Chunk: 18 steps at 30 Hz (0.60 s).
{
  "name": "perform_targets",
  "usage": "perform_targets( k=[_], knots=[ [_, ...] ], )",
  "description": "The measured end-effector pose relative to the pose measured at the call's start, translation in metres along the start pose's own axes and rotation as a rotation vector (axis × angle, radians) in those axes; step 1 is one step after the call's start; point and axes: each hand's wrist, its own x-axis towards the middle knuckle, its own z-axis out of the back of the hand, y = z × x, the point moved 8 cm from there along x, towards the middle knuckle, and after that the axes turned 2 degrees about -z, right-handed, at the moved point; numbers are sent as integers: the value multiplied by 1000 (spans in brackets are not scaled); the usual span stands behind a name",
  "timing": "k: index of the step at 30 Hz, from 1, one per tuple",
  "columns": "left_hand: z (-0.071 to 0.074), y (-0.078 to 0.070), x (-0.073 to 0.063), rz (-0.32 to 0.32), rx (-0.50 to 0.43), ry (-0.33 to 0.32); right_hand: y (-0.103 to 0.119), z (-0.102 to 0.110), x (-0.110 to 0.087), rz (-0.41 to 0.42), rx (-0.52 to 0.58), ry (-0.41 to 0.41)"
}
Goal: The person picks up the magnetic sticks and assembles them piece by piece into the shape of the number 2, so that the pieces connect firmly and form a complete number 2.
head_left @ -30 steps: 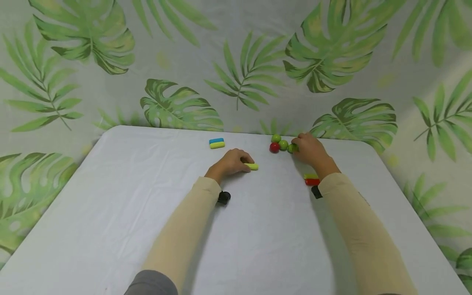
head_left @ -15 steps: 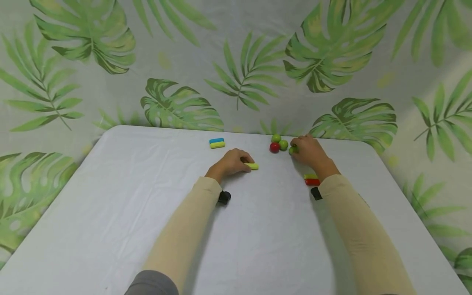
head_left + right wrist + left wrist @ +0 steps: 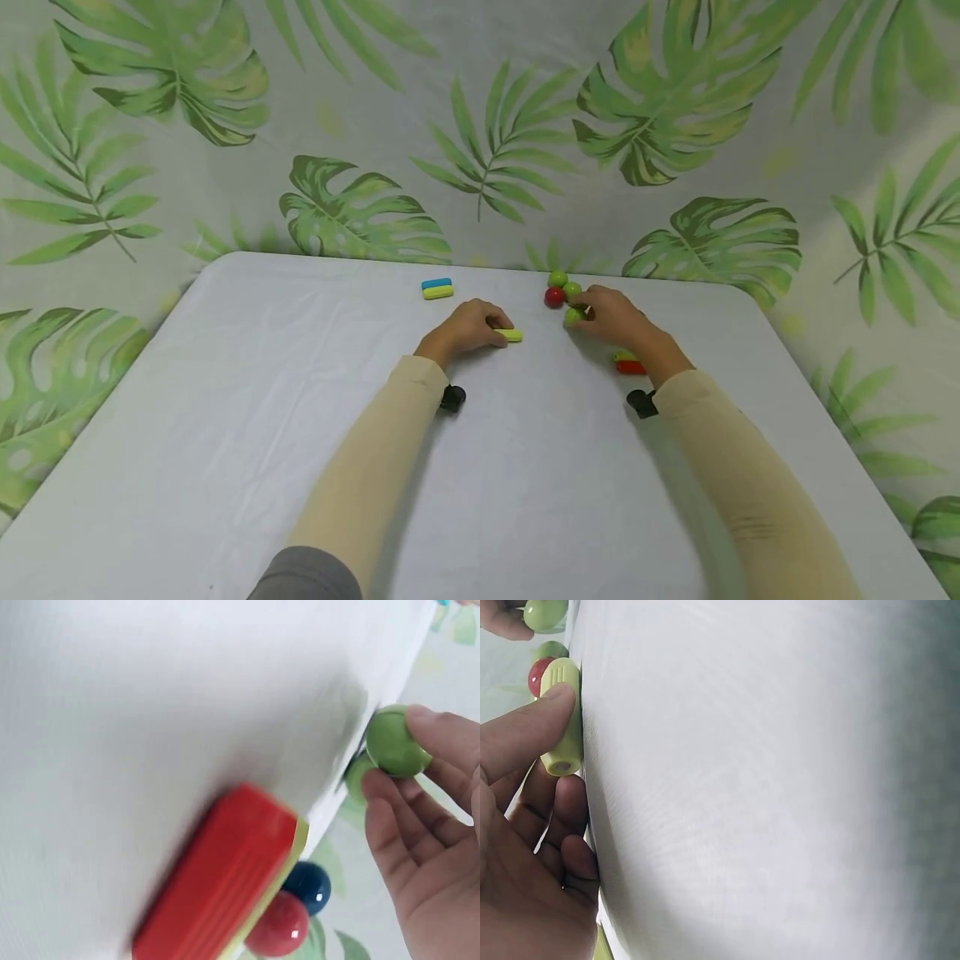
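Observation:
My left hand (image 3: 465, 327) holds a small yellow-green block (image 3: 512, 335) at the middle of the table; in the left wrist view the thumb lies across the long ridged block (image 3: 568, 750). Farther right, my right hand (image 3: 613, 317) pinches a shiny green ball (image 3: 573, 317) between thumb and fingers, as the right wrist view also shows. Just behind that ball sit two green balls (image 3: 557, 279) and a red ball (image 3: 554, 297), close together. Beneath my right wrist a red block (image 3: 630, 367) lies against a yellow-green block (image 3: 623, 356), both partly covered.
A blue block (image 3: 437, 284) and a yellow-green block (image 3: 438, 292) lie side by side near the back edge. Past the red block, the right wrist view has a dark blue ball (image 3: 309, 885) and a red ball (image 3: 276, 925). Leaf-patterned cloth (image 3: 495, 158) hangs behind the white table (image 3: 510, 483).
My right hand has moved the green ball left and slightly nearer to me, to the front of the other balls. My left hand stays in place with its yellow-green block.

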Motion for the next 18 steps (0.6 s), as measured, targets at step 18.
perform_targets(
  k=[18],
  knots=[
    [0, -2, -2, 19, 7, -7, 17, -24, -8, -95, 156, 61]
  ],
)
